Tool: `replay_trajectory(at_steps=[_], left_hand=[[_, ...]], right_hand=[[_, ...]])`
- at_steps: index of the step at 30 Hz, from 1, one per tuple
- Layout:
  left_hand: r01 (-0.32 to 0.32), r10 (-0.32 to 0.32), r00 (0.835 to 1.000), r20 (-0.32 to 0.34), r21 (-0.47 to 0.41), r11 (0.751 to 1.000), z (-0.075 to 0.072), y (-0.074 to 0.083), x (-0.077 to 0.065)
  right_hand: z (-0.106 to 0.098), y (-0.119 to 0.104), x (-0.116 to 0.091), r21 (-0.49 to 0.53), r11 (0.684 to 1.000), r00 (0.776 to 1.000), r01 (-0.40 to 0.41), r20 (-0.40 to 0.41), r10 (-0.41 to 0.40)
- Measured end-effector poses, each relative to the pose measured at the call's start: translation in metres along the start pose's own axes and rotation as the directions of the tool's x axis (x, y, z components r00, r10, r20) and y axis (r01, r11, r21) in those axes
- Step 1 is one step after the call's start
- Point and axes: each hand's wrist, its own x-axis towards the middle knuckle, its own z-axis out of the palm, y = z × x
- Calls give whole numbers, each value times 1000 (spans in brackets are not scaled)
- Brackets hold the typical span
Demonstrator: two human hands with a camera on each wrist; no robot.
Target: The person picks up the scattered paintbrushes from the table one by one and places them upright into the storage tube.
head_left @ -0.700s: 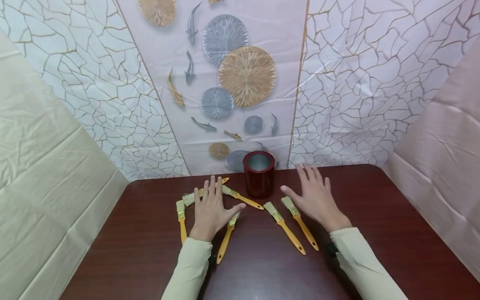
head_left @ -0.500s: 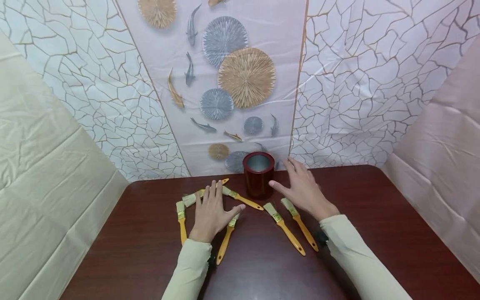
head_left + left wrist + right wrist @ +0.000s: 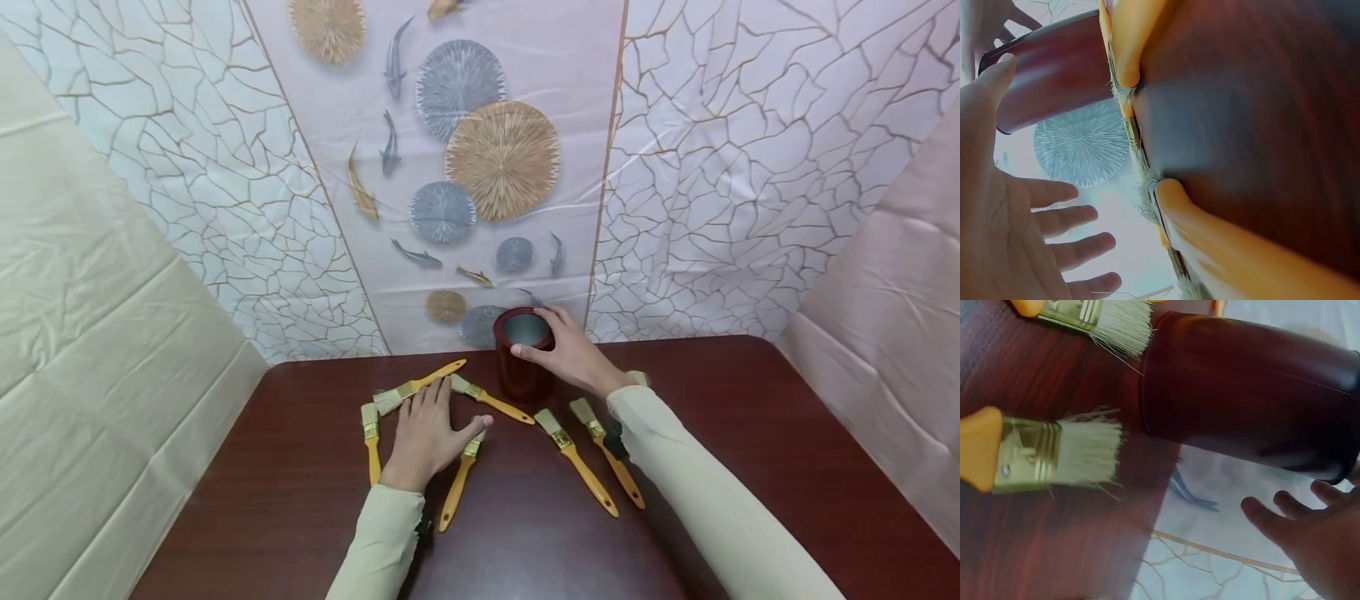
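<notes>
A dark red cylindrical can [image 3: 525,375] with a wide mouth and grey inside stands upright at the back of the table. My right hand [image 3: 576,354] is at its top, thumb over the near rim and index finger by the right rim; in the right wrist view its other fingers [image 3: 1266,519] spread beside the can's wall. My left hand [image 3: 426,433] is held over the table with fingers extended and nothing in it. Around it lie paintbrushes with yellow handles and pale bristles: one at far left [image 3: 372,442], one beyond the fingertips [image 3: 420,387], one under the thumb [image 3: 459,487].
Another paintbrush [image 3: 495,400] lies before the can, with two more, a middle brush [image 3: 577,462] and a right brush [image 3: 618,471], nearer the right forearm. Pale bristles [image 3: 637,377] show behind the right sleeve. A patterned cloth [image 3: 480,275] hangs behind the table [image 3: 750,417].
My right hand has moved left and inward from beside the can to its rim. The left hand stays over the brushes, its fingers a little lower. The view has shifted slightly.
</notes>
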Motion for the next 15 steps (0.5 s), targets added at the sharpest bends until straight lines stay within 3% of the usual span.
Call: replay_trajectory(at_steps=[9, 15], left_hand=[[10, -9, 1000, 25, -51, 999, -2, 0, -2], [-15, 21, 999, 35, -171, 985, -19, 1, -8]], right_hand=[[20, 7, 6, 106, 994, 997, -20, -74, 28], [28, 7, 9, 150, 989, 991, 4, -134, 16]])
